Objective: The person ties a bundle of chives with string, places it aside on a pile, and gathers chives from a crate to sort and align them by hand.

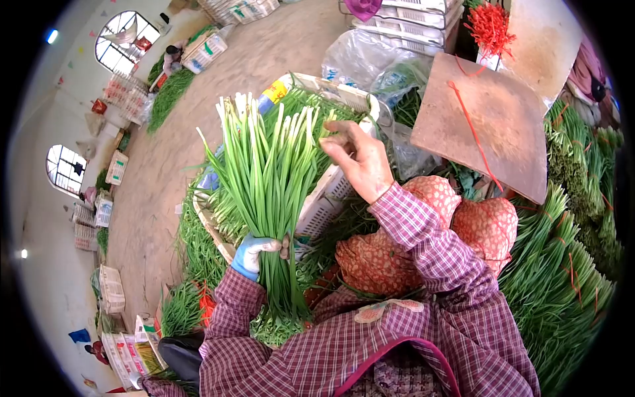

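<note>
A thick bunch of garlic chives (268,178) stands upright in front of me, white stem ends at the top and green leaves hanging below. My left hand (256,253), in a blue and white glove, is wrapped round its lower part. To the right of the white ends is my bare right hand (360,159). Its fingers are bent, thumb and forefinger tips a little apart, and I see nothing held between them. Behind the bunch is a white plastic crate (324,202) with more chives in it.
Red patterned sleeves or cloth bundles (377,261) lie by my right arm. Beyond them is a brown board (486,126) with a red tie (473,132) on it. Red ties (489,30) stand bundled behind. Tied chives (562,284) fill the right side. Another person (173,58) sits far left.
</note>
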`<state>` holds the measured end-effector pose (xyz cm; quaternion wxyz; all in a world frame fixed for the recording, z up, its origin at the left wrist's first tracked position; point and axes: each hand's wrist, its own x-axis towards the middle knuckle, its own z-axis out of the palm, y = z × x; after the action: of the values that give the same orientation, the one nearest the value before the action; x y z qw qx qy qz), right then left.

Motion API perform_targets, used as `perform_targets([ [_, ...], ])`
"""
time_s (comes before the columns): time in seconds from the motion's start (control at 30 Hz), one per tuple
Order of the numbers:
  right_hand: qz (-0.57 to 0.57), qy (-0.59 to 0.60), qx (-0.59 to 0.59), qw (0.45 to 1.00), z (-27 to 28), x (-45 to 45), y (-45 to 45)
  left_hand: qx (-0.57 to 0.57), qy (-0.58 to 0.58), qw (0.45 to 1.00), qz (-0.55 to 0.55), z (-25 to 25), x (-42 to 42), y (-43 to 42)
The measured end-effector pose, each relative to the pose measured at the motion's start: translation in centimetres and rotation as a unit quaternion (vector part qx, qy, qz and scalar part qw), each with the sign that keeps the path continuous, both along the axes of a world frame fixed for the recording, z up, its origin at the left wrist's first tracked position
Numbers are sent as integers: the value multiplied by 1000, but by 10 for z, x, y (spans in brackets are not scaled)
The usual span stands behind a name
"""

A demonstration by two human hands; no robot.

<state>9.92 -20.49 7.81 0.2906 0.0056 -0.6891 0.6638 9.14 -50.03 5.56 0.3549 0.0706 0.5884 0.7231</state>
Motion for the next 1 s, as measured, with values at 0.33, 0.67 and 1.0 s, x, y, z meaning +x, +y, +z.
perform_targets([
  [0.33, -48, 102, 269, 956, 13, -16, 8, -17, 0, 999, -35, 3, 5, 6],
  [0.67, -255, -9, 325, 911, 69, -5, 86, 21, 6, 1000, -16, -9, 11, -16],
  [1.0, 100, -223, 317, 916, -27, -5, 31, -17, 107, 991, 76, 10, -3, 25],
])
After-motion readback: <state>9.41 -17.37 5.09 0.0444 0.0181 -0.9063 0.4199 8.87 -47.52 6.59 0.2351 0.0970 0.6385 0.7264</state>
